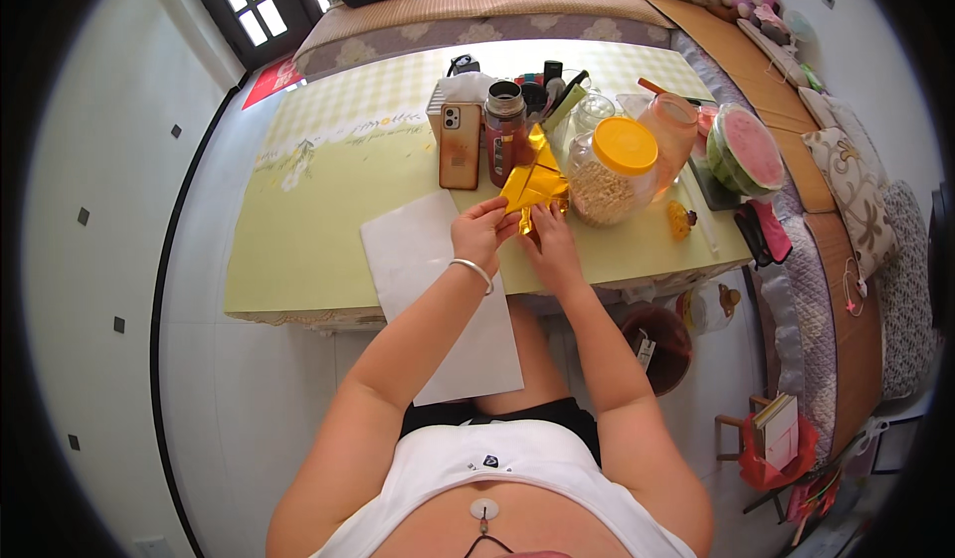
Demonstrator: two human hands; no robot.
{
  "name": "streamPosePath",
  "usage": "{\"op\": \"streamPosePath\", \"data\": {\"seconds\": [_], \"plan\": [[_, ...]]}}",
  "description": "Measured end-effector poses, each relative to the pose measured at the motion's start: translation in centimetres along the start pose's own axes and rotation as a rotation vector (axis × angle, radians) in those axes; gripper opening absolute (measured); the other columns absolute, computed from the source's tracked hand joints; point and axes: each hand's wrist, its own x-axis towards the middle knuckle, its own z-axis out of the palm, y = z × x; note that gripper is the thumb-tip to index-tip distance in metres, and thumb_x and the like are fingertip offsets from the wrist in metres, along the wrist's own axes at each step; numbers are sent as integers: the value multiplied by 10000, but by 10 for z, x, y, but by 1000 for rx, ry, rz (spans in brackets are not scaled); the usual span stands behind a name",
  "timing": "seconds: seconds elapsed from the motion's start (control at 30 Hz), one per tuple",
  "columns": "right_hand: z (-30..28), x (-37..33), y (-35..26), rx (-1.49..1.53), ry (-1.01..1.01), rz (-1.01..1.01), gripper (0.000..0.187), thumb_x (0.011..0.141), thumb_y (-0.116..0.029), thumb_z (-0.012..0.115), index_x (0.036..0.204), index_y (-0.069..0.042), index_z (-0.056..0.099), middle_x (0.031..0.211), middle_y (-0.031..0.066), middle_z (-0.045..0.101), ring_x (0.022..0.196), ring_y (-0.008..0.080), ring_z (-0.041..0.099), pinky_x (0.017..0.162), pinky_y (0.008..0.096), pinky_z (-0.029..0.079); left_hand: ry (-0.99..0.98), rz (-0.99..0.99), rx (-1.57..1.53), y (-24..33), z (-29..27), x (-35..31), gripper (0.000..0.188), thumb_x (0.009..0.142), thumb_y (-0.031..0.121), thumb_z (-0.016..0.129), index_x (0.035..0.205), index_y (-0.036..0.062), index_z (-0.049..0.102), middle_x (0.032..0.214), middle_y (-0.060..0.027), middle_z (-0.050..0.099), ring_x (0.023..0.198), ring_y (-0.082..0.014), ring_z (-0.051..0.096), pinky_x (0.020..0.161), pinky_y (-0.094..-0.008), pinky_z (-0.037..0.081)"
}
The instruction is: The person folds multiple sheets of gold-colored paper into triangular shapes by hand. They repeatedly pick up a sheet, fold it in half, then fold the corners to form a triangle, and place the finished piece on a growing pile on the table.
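Note:
A shiny gold foil sheet (537,182), creased and partly folded, is held up between my hands over the table's near edge. The fingers of my left hand (479,232), with a pale bangle on its wrist, pinch the foil's left side. My right hand (553,250) grips its lower right part, fingertips partly hidden by the foil. Under my left forearm a white sheet (408,250) lies on the table and hangs over the edge toward my lap. Just behind the foil stand an uncapped thermos bottle (505,132) and a gold phone (460,147) propped upright.
Right of my hands stands a clear jar (609,185) with a yellow lid, holding oat-like flakes. Beyond it are a pinkish jar (672,125) and a cut watermelon (744,150). A small yellow object (680,222) lies nearer. A dark bin (659,349) stands below the table's edge.

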Motion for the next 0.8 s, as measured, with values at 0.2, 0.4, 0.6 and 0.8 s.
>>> {"op": "streamPosePath", "data": {"seconds": [0.2,0.4,0.6,0.8], "plan": [[-1,-6,6,72,85,-47,544,884,-181,687,1338,68,522,1408,256,517,1382,461,388,1138,471,341,23,0,126,-29,8,20,281,928,-4,586,1200,-62,622,1015,-141,697,831,-192,702,688,-274,559],[-7,-8,1,315,250,68,319,891,-131,671,1154,40,616,1276,237,606,1259,399,530,1050,440,430,-61,106,333,-43,13,15,361,895,15,631,1242,-86,623,1045,-124,703,792,-160,667,689,-274,529],[-11,-2,-11,83,491,-22,170,914,-82,614,1052,15,631,1184,206,642,1154,394,574,999,430,458,-167,479,868,-67,-2,39,223,884,78,652,1055,-54,705,877,-118,728,741,-152,671,651,-291,515],[-19,57,-7,362,55,25,404,1009,-290,515,1264,10,607,1375,250,552,1372,442,409,1153,477,303,-172,400,1006,-45,19,20,170,787,136,637,865,22,737,855,-184,710,796,-380,655,746,-469,515]]}}
